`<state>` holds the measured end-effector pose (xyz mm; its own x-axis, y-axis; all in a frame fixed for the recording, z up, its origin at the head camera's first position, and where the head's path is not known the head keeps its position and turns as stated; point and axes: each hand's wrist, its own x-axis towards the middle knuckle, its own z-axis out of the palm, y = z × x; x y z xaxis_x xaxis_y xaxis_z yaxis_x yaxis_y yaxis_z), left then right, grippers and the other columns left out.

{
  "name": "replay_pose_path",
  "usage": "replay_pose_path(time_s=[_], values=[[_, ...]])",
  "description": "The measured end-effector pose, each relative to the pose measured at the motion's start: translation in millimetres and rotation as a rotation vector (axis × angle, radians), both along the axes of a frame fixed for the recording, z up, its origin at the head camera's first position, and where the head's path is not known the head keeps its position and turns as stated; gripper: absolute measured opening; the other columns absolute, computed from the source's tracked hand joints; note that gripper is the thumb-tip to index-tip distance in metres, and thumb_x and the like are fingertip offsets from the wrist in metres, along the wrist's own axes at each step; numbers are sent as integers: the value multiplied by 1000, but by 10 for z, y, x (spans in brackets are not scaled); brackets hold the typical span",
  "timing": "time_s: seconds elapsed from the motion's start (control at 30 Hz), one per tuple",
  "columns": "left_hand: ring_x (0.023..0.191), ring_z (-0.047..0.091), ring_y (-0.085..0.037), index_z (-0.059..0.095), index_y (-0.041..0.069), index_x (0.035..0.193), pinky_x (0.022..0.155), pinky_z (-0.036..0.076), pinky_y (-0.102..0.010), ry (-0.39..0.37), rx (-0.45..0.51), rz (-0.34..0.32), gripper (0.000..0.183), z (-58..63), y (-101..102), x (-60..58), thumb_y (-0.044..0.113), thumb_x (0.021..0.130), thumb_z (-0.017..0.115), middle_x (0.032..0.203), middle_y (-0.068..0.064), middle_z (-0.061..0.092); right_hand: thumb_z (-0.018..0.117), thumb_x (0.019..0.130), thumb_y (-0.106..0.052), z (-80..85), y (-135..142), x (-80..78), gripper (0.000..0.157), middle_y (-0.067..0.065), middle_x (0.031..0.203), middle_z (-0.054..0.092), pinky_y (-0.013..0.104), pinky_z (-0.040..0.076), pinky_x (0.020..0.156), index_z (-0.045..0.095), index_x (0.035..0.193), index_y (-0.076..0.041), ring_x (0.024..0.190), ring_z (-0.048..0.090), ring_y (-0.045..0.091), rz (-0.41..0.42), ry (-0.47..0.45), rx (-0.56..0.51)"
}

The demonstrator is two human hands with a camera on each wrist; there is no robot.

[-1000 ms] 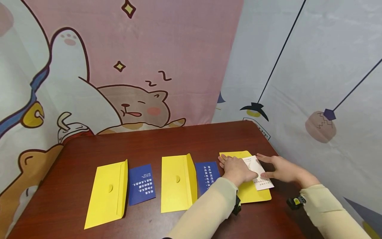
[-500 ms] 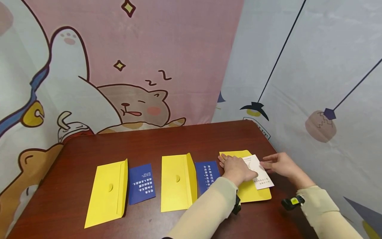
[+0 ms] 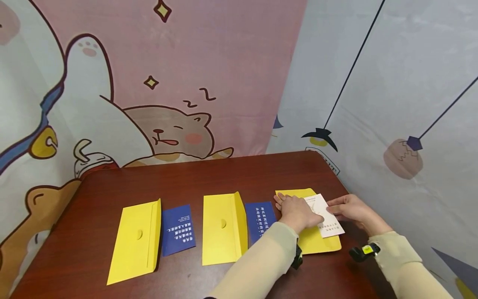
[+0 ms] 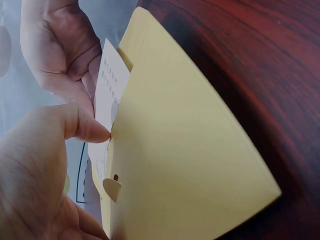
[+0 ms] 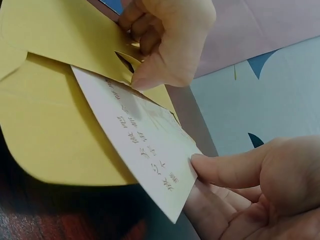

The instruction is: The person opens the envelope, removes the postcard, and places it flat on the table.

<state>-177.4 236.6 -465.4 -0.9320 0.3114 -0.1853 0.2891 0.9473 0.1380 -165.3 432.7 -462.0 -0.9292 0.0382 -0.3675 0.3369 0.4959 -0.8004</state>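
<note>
At the right of the table lies a yellow envelope (image 3: 317, 246) with its flap unfolded to the right. A white card (image 3: 329, 222) with printed characters sticks partly out of its mouth, as the right wrist view shows. My left hand (image 3: 296, 212) holds the envelope, its thumb at the edge of the mouth and its other fingers curled near the half-moon cut. My right hand (image 3: 354, 211) pinches the card's outer edge, thumb (image 5: 225, 170) on top and fingers beneath. The card's inner end is hidden in the envelope (image 4: 170, 125).
Two more yellow envelopes lie at the left (image 3: 130, 245) and middle (image 3: 218, 238) of the dark red table (image 3: 179, 178). A blue card (image 3: 178, 230) lies beside the left one. Another blue card (image 3: 257, 218) is partly behind my left sleeve (image 3: 261, 259). Printed cloth hangs behind.
My right hand has shifted from spanning the card to gripping its outer edge. The card has barely moved. My left hand stays in place on the envelope.
</note>
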Motion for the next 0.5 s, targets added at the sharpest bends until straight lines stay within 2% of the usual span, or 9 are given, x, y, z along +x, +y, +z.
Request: replay_pose_path(time_s=[0.2, 0.5], values=[[138, 53, -23, 77, 27, 129, 117, 36, -40, -13, 22, 19, 78, 13, 1, 20, 85, 81, 57, 137, 5, 67, 69, 100, -4, -31, 55, -10, 48, 21, 112, 74, 37, 63, 75, 54, 134, 26, 89, 74, 21, -10, 8, -27], [138, 53, -24, 76, 27, 130, 119, 34, -44, -11, 26, 19, 77, 8, -4, -11, 83, 82, 58, 137, 5, 67, 69, 100, -5, -21, 104, -35, 48, 20, 111, 74, 35, 63, 76, 53, 134, 26, 90, 73, 20, -8, 18, -18]])
